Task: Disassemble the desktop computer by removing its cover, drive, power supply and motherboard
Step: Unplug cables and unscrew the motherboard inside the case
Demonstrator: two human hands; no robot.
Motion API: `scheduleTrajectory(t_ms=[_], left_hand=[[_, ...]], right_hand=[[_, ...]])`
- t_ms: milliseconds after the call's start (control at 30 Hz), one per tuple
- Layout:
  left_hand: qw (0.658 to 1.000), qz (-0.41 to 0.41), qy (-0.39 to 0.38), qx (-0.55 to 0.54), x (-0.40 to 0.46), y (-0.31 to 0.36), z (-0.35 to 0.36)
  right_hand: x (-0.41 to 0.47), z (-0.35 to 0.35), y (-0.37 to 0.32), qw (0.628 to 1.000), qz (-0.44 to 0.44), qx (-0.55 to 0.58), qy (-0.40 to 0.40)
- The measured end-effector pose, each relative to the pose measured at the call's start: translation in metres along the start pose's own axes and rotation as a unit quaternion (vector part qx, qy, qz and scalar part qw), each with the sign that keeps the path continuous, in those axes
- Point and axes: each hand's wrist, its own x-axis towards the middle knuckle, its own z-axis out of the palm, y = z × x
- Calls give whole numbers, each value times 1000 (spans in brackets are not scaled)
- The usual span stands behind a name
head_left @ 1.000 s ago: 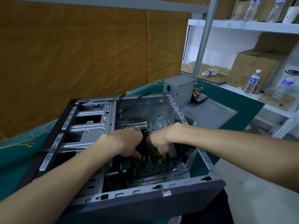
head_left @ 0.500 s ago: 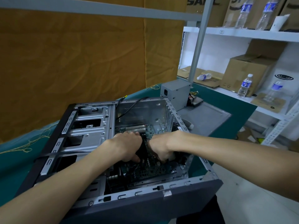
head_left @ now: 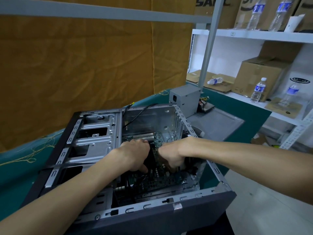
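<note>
Step in hand, by my read: the board (head_left: pixel 155 177), last of the four parts. It lies flat on the floor of the case (head_left: pixel 105 167), w/ both hands down on it around a dark block, prob. the heatsink/fan, mid-board.

Left hand (head_left: pixel 135 156): fingers curled down on the block's left side, thumb tip at the board; it looks to grip the block, though the contact is hidden. Right hand (head_left: pixel 171 156): fingers curled under on the block's right side, same grip, tips out of sight.

Next move, as I judge it: free the board from standoffs & I/O cutout, check no cable hangs on, then tilt & lift it clear of the case rim. A black cable (head_left: pixel 135 114) runs over the far wall of the case & down inside; could snag.

Materials: board is green PCB, dense w/ small parts, silver slots at its far end. Case is stamped grey sheet steel, perforated & slotted along its rims, drive bays to the left of the board open; dark plastic front bezel at far left.

Beyond the case, far right: PSU (head_left: pixel 184 100), plain grey metal box w/ socket, standing on the bench (head_left: pixel 250 109); just beside it a drive (head_left: pixel 205 106) w/ wires, & the flat grey cover (head_left: pixel 218 123) lying down. So 3 of 4 look done. Bench has a teal cloth, frayed yellow threads at its edge.
</note>
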Motion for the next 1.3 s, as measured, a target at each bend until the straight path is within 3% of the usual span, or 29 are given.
scheduleTrajectory(t_ms=[200,567,800,1167,1300], left_hand=[[1000,-3,-4,-4,0,0,1],[1000,-4,-4,-2,-1,2,1],[1000,-2,-10,14,-2,4,-3],[1000,2,-7,20,0,0,0],[1000,4,-5,24,0,-1,3]], right_hand=[[-1,0,-5,997,27,73,-1],[4,6,-3,1000,11,8,-14],[8,4,-2,998,19,58,5],[7,-1,-12,998,53,-3,-47],[0,0,-1,999,47,5,-14]])
